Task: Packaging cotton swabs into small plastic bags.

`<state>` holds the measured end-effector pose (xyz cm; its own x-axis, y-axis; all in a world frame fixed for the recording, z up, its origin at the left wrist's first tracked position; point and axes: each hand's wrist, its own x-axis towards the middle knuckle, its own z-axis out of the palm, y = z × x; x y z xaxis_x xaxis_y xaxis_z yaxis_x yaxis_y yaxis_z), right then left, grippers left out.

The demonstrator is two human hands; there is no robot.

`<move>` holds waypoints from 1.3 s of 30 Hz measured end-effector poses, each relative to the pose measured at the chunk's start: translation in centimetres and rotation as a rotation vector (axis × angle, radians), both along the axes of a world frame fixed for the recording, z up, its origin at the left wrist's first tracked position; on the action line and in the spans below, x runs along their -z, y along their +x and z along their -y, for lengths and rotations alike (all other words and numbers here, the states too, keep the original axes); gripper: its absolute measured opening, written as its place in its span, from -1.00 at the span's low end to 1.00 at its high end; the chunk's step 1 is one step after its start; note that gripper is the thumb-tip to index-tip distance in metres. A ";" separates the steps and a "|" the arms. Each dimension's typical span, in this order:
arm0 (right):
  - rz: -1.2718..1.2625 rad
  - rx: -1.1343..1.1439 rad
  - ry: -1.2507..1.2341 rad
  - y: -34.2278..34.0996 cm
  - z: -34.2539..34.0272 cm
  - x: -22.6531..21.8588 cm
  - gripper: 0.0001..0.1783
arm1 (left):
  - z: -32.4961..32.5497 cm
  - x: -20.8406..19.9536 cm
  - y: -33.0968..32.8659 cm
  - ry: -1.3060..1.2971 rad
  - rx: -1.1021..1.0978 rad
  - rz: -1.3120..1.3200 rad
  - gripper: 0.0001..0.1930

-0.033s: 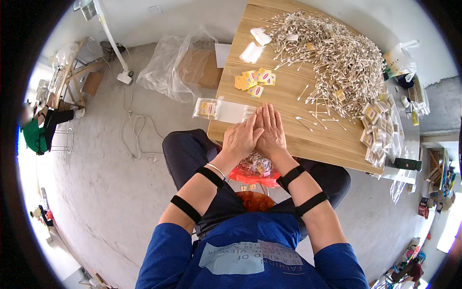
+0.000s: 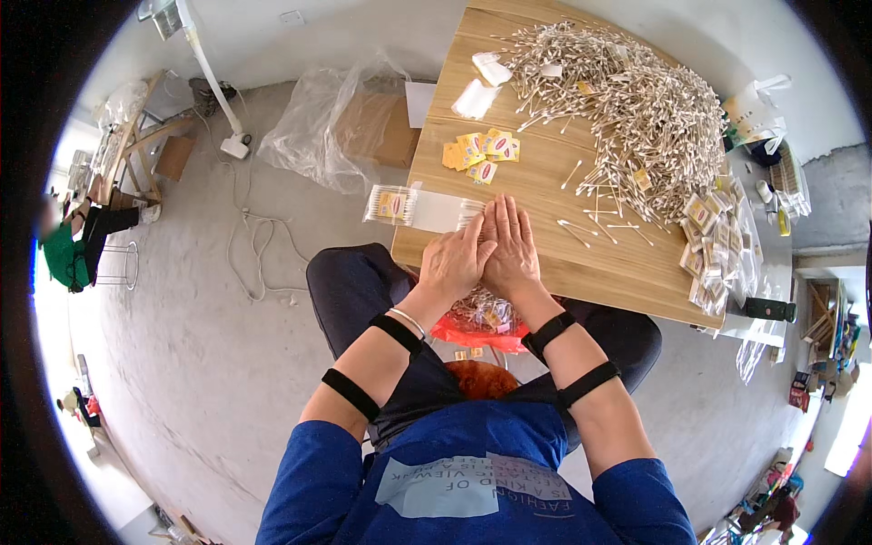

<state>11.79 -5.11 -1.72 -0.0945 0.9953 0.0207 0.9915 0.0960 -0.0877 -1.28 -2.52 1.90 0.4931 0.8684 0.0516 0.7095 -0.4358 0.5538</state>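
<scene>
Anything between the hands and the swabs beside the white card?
Nothing visible: the left hand and right hand cover those swabs' right side, with the white card on their left. What's under the hands is hidden.

Yellow cards (image 2: 482,173) — white-tipped swabs (image 2: 627,113)
</scene>
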 end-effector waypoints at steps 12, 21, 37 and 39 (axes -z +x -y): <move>-0.131 -0.017 0.072 -0.1 0.2 -1.3 -0.19 | -3.7 -2.1 -0.3 -0.229 -0.022 -0.152 -0.29; -0.171 -0.023 0.102 0.1 0.3 -1.4 -0.18 | -5.9 0.0 -0.6 -0.134 0.180 -0.046 -0.37; -0.182 0.013 0.009 -0.6 0.8 -2.0 -0.18 | -4.7 -1.4 -1.2 -0.092 0.188 -0.092 -0.49; -0.165 0.025 -0.040 -0.9 0.7 -2.0 -0.18 | -4.1 0.4 -1.7 0.140 0.069 0.169 -0.51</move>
<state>10.88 -5.82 0.23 -0.0687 0.9976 -0.0058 0.9654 0.0650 -0.2526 -3.00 1.58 1.48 0.5255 0.8113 0.2560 0.5772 -0.5611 0.5933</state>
